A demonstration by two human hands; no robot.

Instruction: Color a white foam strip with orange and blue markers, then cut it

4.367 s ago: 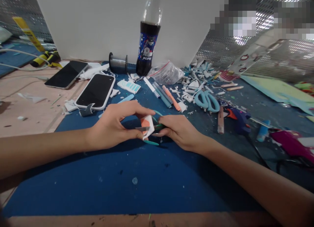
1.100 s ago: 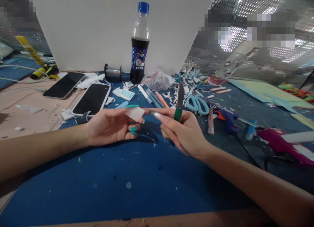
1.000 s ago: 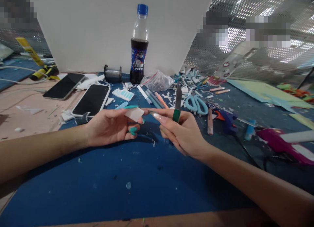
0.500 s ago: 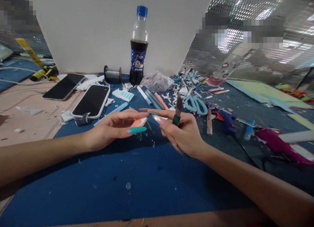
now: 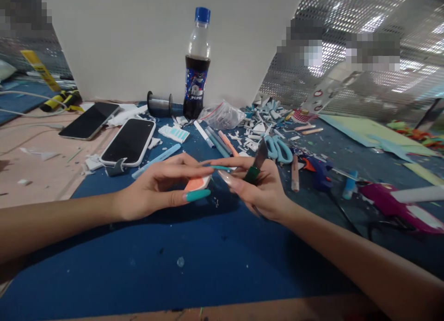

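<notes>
Between the thumb and fingers of my left hand point(image 5: 145, 191), which has long turquoise nails, is a small orange piece with a white edge point(image 5: 198, 183). My right hand point(image 5: 267, 191) is closed around a craft knife point(image 5: 261, 155) with a green grip. Its dark blade sticks up and leans to the right, away from the orange piece. The fingertips of both hands meet, or nearly meet, above the blue mat point(image 5: 166, 270). My right hand's fingers hide part of the knife.
Behind my hands stand a Pepsi bottle point(image 5: 197, 80) and a wire spool point(image 5: 159, 104). Two phones, one a white-cased phone point(image 5: 129, 143), lie left. Light-blue scissors point(image 5: 282, 150), a small dark-blue glue gun point(image 5: 319, 173), a magenta glue gun point(image 5: 391, 203) and heaped scraps point(image 5: 267, 115) are right.
The knife blade has tipped further to the right as my right hand turned. The orange piece has rotated slightly in my left hand, showing more of its orange face.
</notes>
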